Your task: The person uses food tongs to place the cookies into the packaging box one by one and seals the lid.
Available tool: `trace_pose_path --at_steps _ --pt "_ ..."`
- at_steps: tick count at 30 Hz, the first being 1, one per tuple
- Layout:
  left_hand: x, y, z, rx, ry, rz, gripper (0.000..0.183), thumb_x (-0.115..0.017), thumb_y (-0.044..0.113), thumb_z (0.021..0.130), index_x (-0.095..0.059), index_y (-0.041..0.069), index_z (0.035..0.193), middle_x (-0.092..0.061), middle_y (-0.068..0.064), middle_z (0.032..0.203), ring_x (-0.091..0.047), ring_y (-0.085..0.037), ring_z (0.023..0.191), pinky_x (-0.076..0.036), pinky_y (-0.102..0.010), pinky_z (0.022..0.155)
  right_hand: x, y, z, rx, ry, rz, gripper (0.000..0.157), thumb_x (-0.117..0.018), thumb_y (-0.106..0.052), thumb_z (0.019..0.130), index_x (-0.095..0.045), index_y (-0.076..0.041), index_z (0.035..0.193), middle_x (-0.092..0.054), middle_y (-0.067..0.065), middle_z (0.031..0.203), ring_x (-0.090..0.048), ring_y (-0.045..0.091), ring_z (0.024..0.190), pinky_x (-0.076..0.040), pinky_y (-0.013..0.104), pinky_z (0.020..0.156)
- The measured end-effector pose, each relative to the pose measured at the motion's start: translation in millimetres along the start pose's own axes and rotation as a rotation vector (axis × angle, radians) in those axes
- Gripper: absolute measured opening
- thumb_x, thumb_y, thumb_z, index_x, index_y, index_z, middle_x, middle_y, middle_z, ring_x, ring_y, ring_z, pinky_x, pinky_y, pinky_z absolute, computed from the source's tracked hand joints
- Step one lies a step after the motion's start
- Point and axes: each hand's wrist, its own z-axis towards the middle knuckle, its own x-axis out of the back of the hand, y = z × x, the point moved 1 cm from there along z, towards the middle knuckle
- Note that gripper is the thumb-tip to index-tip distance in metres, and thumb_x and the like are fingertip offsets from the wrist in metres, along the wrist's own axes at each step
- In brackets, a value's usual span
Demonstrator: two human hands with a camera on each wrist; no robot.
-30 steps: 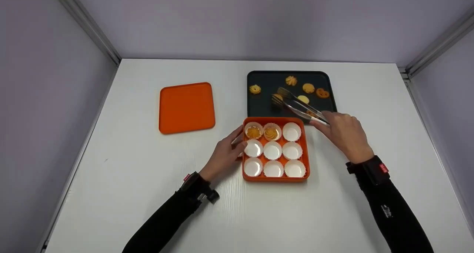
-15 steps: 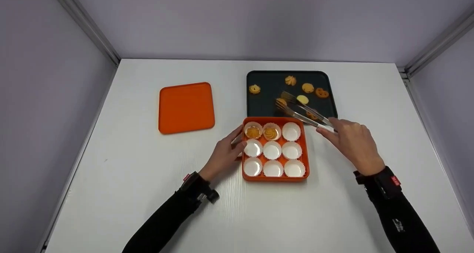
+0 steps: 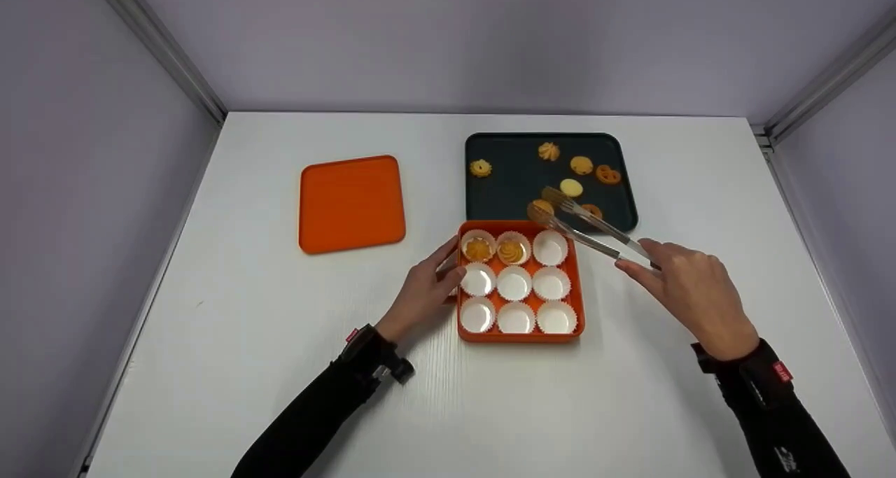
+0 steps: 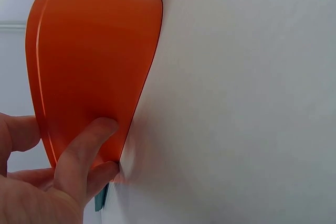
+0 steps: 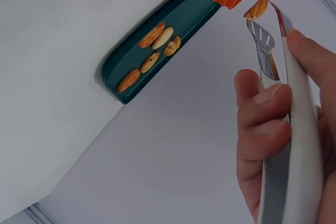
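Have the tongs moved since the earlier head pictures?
Yes: the tongs have shifted rightward and toward the person, judged against the dark tray.

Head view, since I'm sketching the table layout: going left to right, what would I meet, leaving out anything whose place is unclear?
Flat orange square, left hand, orange box, right hand.
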Motion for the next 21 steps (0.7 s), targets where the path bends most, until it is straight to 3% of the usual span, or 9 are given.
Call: trace_pose_path --at_steps 16,18,21 --pt "-0.1 0.1 0.4 0.000 0.003 -0.004 0.064 -0.058 0.020 0.108 -0.030 0.020 0.165 -0.041 -0.014 0.162 -0.058 -0.032 0.133 -0.063 -0.040 0.083 16.9 -2 -23 0.084 -0.042 -0.079 0.045 -0.085 -0.032 0.086 -0.073 0.004 0.110 -0.066 0.011 0.064 -0.059 0.021 0.045 -0.050 0.035 0.039" --pt "-0.1 0.2 0.7 0.005 0.003 -0.005 0.064 -0.058 0.020 0.108 -0.030 0.020 0.165 -0.041 -0.014 0.162 -0.058 -0.031 0.132 -0.063 -0.040 0.083 19.2 -2 -25 0.094 -0.043 -0.089 0.048 -0.082 -0.038 0.089 -0.073 0.004 0.109 -0.066 0.013 0.065 -0.060 0.022 0.044 -0.051 0.035 0.039" --pt "-0.3 1.1 1.0 0.013 0.004 -0.001 0.065 -0.058 0.021 0.108 -0.029 0.020 0.165 -0.043 -0.013 0.161 -0.058 -0.030 0.132 -0.063 -0.040 0.083 22.0 -4 -25 0.107 -0.045 -0.105 0.064 -0.063 -0.058 0.097 -0.073 0.004 0.109 -0.069 0.016 0.068 -0.061 0.026 0.044 -0.051 0.035 0.039"
